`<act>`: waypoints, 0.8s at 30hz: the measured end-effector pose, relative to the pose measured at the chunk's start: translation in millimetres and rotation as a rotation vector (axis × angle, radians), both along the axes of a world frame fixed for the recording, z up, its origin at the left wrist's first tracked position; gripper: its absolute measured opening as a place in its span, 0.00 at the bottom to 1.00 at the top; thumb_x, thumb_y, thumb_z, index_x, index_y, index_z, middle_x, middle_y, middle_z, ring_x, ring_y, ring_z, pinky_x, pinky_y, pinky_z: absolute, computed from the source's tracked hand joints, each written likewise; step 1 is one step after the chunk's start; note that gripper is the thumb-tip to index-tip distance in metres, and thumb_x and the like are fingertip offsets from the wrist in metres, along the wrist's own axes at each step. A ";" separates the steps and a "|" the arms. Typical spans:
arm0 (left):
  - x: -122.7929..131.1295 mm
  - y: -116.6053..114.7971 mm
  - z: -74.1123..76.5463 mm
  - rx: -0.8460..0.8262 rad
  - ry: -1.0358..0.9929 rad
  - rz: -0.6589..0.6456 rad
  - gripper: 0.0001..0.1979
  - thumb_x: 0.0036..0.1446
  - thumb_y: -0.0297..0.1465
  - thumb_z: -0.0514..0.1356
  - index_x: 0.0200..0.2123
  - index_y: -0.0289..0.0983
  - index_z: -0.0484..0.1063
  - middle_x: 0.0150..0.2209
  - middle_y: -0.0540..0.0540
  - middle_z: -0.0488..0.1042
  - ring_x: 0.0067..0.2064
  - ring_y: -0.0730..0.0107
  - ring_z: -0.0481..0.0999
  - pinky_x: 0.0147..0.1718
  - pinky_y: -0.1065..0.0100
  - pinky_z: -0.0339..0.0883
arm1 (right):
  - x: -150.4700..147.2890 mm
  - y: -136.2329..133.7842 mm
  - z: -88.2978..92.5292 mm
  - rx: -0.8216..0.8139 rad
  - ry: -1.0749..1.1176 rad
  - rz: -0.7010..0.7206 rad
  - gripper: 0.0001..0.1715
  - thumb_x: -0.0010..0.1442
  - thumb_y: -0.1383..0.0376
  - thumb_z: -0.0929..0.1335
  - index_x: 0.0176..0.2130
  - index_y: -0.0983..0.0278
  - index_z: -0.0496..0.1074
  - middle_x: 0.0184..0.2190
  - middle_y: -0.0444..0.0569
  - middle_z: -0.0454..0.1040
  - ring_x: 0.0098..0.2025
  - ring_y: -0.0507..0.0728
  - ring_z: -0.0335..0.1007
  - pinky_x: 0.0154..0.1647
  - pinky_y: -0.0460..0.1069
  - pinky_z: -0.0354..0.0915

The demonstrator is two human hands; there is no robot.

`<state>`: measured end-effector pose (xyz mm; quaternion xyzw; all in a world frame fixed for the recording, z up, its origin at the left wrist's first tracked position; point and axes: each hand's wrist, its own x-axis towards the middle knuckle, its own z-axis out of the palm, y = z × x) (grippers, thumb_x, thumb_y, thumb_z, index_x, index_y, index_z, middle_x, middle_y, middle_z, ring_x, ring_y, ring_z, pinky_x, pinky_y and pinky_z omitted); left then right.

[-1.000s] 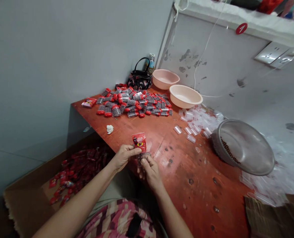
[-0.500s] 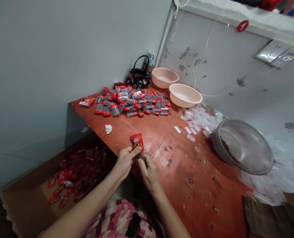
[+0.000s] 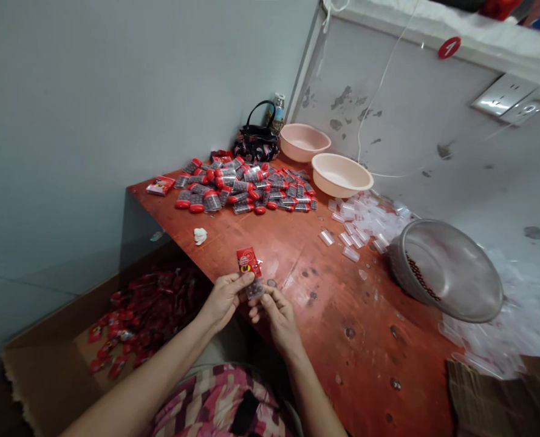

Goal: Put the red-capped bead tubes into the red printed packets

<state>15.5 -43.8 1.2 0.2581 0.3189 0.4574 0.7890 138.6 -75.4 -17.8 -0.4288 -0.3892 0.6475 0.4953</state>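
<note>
My left hand (image 3: pixel 224 297) pinched the red packet (image 3: pixel 246 261); my right hand (image 3: pixel 276 312) gripped a clear tube (image 3: pixel 254 290) touching its lower edge, metal sieve (image 3: pixel 452 273) well apart.

Two pink bowls (image 3: pixel 305 142), one sieve (image 3: pixel 452 273), one bag (image 3: pixel 257 145), one box (image 3: pixel 46 364), two red packets (image 3: pixel 248 262). Vials (image 3: pixel 242 188) and clear tubes (image 3: pixel 365 218) lie in heaps, too many to count.

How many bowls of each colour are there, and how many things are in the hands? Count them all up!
Red packet in the left hand: 1
Clear tube in the right hand: 1
Pink bowls: 2
Silver bowl: 1
Total: 5
</note>
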 end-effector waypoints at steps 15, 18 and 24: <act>-17.2 -12.0 2.8 0.004 0.001 -0.035 0.11 0.47 0.31 0.61 0.20 0.29 0.70 0.18 0.46 0.68 0.20 0.70 0.69 0.23 0.66 0.64 | -29.4 13.5 -0.5 -0.066 0.164 -0.087 0.13 0.52 0.60 0.67 0.24 0.66 0.63 0.13 0.40 0.68 0.11 0.46 0.61 0.11 0.39 0.57; -36.3 -15.1 -0.7 -0.047 -0.021 0.064 0.07 0.47 0.29 0.61 0.24 0.29 0.71 0.24 0.42 0.73 0.26 0.66 0.73 0.28 0.65 0.68 | -34.4 15.7 3.0 -0.103 0.142 -0.016 0.12 0.50 0.60 0.68 0.27 0.66 0.64 0.15 0.41 0.69 0.12 0.47 0.63 0.11 0.39 0.57; -77.0 -22.7 -7.4 -0.239 0.062 0.595 0.16 0.52 0.37 0.55 0.40 0.32 0.69 0.43 0.34 0.72 0.41 0.61 0.74 0.34 0.65 0.70 | -10.6 13.7 11.9 -0.076 0.021 -0.097 0.13 0.52 0.59 0.67 0.34 0.65 0.65 0.19 0.43 0.71 0.16 0.48 0.64 0.14 0.41 0.59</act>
